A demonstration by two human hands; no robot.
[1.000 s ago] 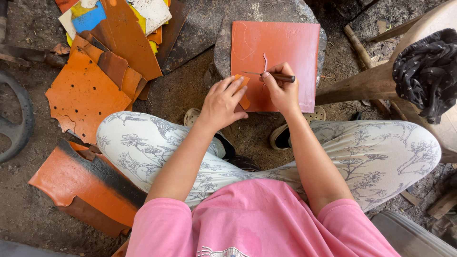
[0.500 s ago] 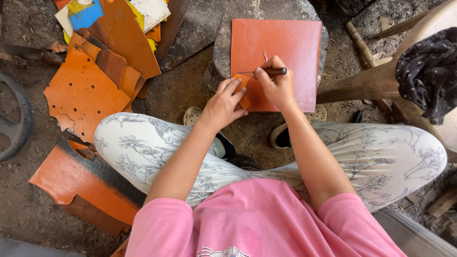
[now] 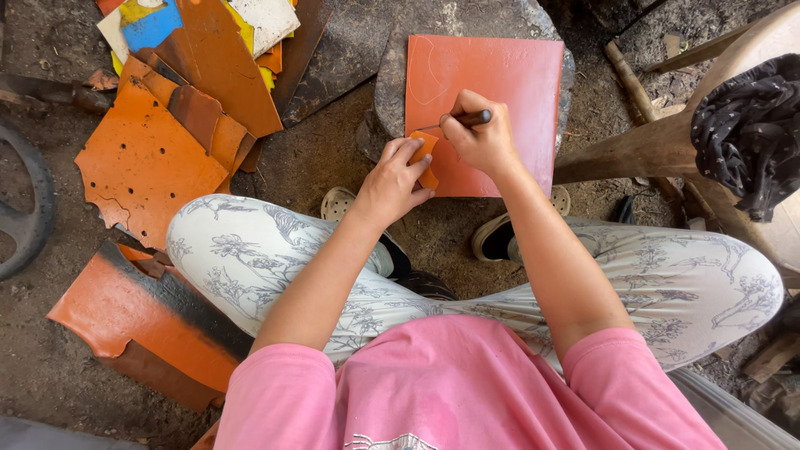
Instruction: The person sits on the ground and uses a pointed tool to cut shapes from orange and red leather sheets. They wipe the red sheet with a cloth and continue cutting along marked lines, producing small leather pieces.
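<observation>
Here, the left hand [image 3: 392, 179] pinches a small orange template [image 3: 424, 157] flat against a red leather sheet [image 3: 500, 83] lying on a stone slab [image 3: 387, 79], while the right hand [image 3: 482, 137], fingers closed, grips a marking tool [image 3: 468, 120].

Red-orange square sheet [image 3: 492, 92] on grey stone slab [image 3: 392, 75], small orange template piece [image 3: 425, 158], dark pencil [image 3: 467, 121], bright orange holed scrap [image 3: 146, 167] beside brown, yellow, blue and white offcuts [image 3: 208, 42], white trousers with grey floral print [image 3: 242, 258], pink shirt [image 3: 467, 392], black dotted cloth [image 3: 750, 125].
</observation>
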